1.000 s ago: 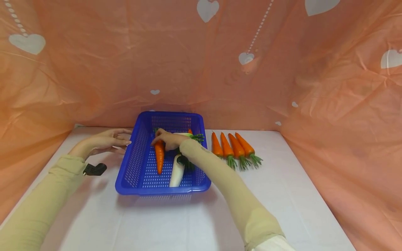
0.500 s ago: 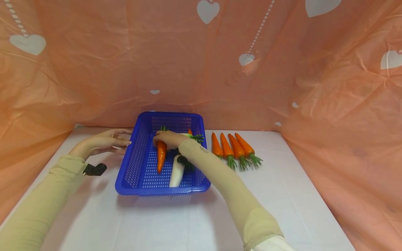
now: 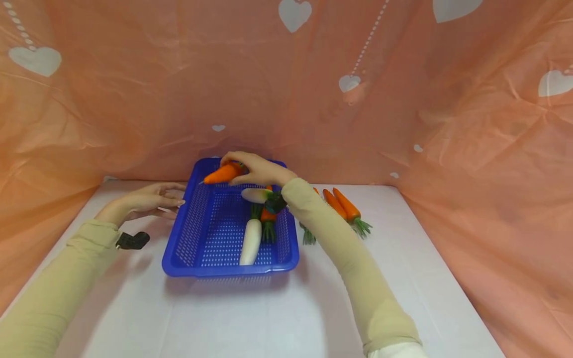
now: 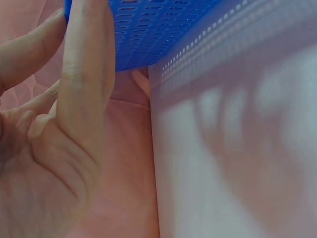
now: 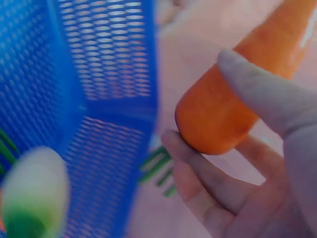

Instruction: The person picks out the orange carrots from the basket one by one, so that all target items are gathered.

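In the head view my right hand (image 3: 257, 169) holds a carrot (image 3: 224, 174) over the back of the blue basket (image 3: 184, 243), its pointed end to the left. The right wrist view shows the thumb along the carrot (image 5: 218, 114) and the fingers beneath its thick end. My left hand (image 3: 147, 201) is at the basket's left rim, fingers mostly straight, with the fingertips right at the edge. Inside the basket lie a white radish (image 3: 250, 243), a second radish (image 3: 252, 195) and an orange carrot (image 3: 267, 217) with green tops, partly covered by the right wrist's camera.
More carrots (image 3: 345, 203) lie on the white table (image 3: 215, 318) right of the basket, partly hidden by the right sleeve (image 3: 335, 248). An orange curtain (image 3: 250, 89) with white hearts stands behind and at both sides. A black wrist camera (image 3: 133, 240) sits below the left hand.
My right hand has lifted the carrot from inside the basket up toward its back rim, and the carrot has turned from lengthwise to crosswise. The left hand has stayed at the left rim.
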`<control>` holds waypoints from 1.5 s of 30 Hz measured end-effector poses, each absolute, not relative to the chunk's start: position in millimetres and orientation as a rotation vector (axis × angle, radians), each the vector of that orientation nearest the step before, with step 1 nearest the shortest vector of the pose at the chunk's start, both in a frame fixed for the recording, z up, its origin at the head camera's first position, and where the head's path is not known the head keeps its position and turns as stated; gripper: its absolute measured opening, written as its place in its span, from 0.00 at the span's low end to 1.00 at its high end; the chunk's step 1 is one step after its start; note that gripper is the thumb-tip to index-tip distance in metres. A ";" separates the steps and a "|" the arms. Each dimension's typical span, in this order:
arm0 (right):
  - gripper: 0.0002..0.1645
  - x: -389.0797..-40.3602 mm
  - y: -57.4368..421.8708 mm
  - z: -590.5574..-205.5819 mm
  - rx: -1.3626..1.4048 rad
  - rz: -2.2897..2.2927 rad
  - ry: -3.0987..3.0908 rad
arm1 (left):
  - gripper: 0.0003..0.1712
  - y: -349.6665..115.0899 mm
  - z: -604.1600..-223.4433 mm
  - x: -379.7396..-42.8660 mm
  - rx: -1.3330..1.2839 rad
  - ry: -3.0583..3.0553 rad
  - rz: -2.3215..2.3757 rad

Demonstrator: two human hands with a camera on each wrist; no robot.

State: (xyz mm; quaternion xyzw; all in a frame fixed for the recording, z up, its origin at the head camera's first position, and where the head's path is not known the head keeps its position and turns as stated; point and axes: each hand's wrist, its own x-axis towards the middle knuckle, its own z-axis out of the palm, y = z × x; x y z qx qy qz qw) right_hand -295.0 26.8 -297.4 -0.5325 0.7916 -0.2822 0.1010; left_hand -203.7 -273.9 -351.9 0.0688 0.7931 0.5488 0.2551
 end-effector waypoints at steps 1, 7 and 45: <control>0.26 -294.8 33.2 -291.0 -1.563 -0.870 2.331 | 0.40 -274.4 -352.0 -204.3 0.189 2.154 1.492; 0.29 -292.0 80.8 -260.4 -1.341 -1.138 2.279 | 0.41 -277.3 -353.4 -206.2 0.188 2.150 1.496; 0.35 -317.2 324.1 -387.1 -0.128 -0.556 2.525 | 0.41 -284.5 -353.2 -202.6 0.156 2.156 1.496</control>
